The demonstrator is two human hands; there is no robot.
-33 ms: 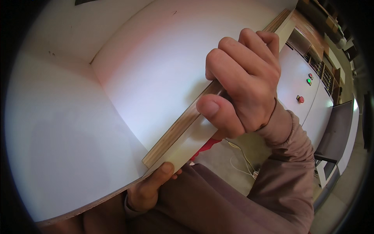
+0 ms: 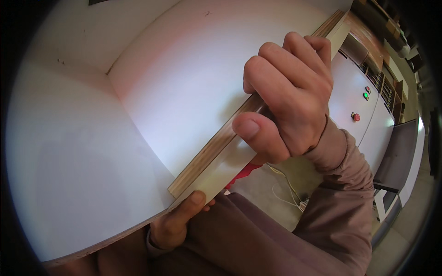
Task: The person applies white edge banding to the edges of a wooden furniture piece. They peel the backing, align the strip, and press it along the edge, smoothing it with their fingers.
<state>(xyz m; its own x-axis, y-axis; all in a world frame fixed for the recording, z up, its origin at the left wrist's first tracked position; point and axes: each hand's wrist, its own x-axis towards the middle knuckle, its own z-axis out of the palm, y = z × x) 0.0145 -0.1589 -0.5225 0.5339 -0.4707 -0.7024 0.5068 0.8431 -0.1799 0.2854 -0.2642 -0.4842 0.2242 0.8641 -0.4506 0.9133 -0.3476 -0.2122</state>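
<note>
Brown wood-grain strip (image 2: 209,158) runs slantwise along the edge of a large white board (image 2: 175,92), with a pale cream edge band (image 2: 216,177) on its near side. My right hand (image 2: 290,94) is closed over the strip's middle, fingers curled across the top and thumb pressed on the near side. Lower down, my left hand (image 2: 177,223) grips the corner where the band meets a second white panel (image 2: 87,184). Its thumb lies on the band, and a few fingertips show beyond the edge; the rest is hidden.
A white cabinet (image 2: 352,92) with red and green buttons stands at the right, past the board. Cables (image 2: 287,181) lie on the floor below my right forearm. Something red (image 2: 244,175) shows under the band. Dark and white panels (image 2: 400,156) stand at the far right.
</note>
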